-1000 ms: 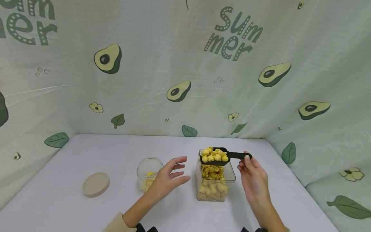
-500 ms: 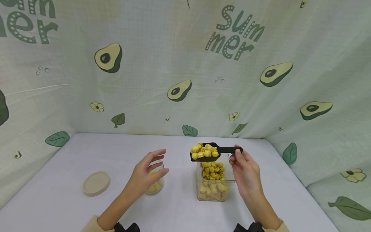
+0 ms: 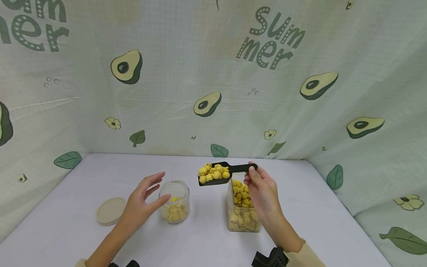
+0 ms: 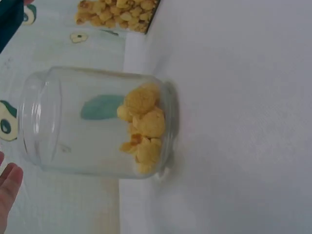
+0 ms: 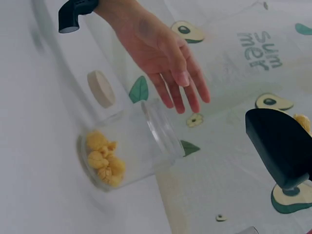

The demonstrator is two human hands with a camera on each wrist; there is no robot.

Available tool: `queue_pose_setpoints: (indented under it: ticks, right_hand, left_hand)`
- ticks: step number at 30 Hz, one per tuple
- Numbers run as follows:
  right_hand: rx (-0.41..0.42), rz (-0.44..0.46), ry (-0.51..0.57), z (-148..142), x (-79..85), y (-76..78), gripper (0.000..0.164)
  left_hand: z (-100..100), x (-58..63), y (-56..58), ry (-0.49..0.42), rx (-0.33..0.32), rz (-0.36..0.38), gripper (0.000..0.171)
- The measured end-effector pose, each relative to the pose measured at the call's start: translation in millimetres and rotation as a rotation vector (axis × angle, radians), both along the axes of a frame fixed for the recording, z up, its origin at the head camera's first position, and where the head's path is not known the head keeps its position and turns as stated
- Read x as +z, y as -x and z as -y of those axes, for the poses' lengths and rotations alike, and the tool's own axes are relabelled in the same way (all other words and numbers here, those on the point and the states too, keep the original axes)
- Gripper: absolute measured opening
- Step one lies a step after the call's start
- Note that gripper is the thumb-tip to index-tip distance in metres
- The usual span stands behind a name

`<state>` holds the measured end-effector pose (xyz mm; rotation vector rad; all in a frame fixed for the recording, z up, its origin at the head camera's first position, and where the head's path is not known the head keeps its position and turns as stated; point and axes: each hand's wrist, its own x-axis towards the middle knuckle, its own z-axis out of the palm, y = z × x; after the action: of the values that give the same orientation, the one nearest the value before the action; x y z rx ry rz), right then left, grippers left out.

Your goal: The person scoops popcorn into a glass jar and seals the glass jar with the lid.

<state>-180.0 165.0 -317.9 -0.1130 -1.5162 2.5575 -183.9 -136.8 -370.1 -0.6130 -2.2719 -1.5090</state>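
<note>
My right hand (image 3: pixel 263 191) grips the handle of a black scoop (image 3: pixel 242 168) heaped with yellow popcorn (image 3: pixel 213 173). The scoop hangs level in the air between the round clear jar (image 3: pixel 182 207) and the square clear container (image 3: pixel 233 218). Popcorn lies in the bottom of the jar, as the left wrist view shows. More popcorn fills much of the square container, which my right hand partly covers in the head view. At the jar's left side my left hand (image 3: pixel 140 202) is held with fingers spread and thumb near the rim, holding nothing.
A round beige lid (image 3: pixel 108 212) lies on the white table (image 3: pixel 200 246) at the left, partly behind my left forearm. Behind the table hangs a cloth (image 3: pixel 166 74) printed with avocados and leaves.
The loaded scoop has travelled left in my right hand, from over the square container toward the jar. My left hand has drawn back leftward, uncovering the jar.
</note>
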Motion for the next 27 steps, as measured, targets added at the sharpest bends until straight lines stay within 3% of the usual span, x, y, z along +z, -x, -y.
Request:
queue_pose_setpoints:
  ticks: [4, 8, 17, 27]
  right_hand:
    - [0.028, -0.017, -0.006, 11, -1.3, 6.0, 0.027]
    - [0.038, -0.014, 0.009, 20, -3.6, 10.7, 0.022]
    - [0.038, -0.007, 0.011, 35, -6.3, 17.5, 0.027]
    - [0.022, 0.017, -0.036, 44, -8.6, 23.1, 0.03]
  left_hand:
    - [7, -3.8, -0.1, 0.026, 0.031, 0.035, 0.058]
    - [12, -9.5, 0.1, 0.036, 0.041, 0.122, 0.06]
    - [16, -25.7, 4.0, -0.03, -0.006, 0.283, 0.066]
    - [14, -28.8, 4.7, -0.076, -0.027, 0.375, 0.067]
